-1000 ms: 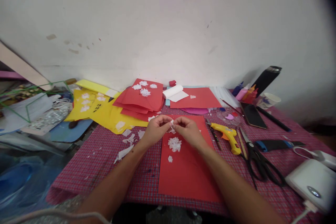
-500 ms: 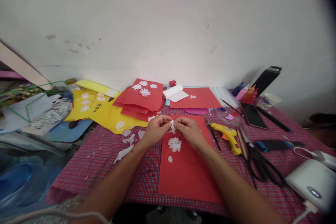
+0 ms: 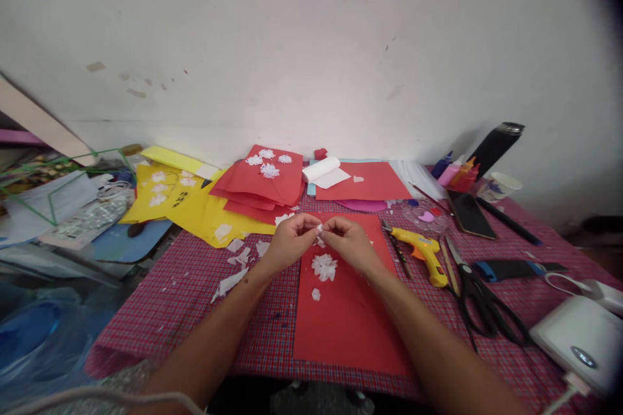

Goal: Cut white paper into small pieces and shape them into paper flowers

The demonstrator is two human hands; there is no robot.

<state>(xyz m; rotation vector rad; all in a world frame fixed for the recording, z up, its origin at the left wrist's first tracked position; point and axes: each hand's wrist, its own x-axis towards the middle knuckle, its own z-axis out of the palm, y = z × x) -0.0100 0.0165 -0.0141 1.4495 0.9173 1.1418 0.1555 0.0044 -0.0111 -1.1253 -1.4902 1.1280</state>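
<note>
Paper (image 3: 320, 227), white and small, is pinched between the left hand (image 3: 293, 240) and right hand (image 3: 349, 241) of a person over the upper part of a red sheet (image 3: 345, 331) on a bench (image 3: 165, 311) spread with checked cloth. The grip of each hand is drawn closed, thumb against fingers, with hold of the piece; it sits in the narrow space between the two, touching both and partly hidden by them. How high it is raised off the sheet cannot be told. Just nearer the person, a ruffled white flower (image 3: 324, 267) lies on the same sheet, with a small white cutout (image 3: 316, 295) apart from it and closer still. Torn scraps (image 3: 231, 283) are scattered left of the sheet. Beyond the hands, a red paper stack (image 3: 287, 188) bears four white blossoms (image 3: 270, 170), beside a white roll (image 3: 324, 170). At right, a yellow glue gun (image 3: 419, 246) lies near black-handled scissors (image 3: 479, 301), a wooden stick (image 3: 450, 267) between them.
</note>
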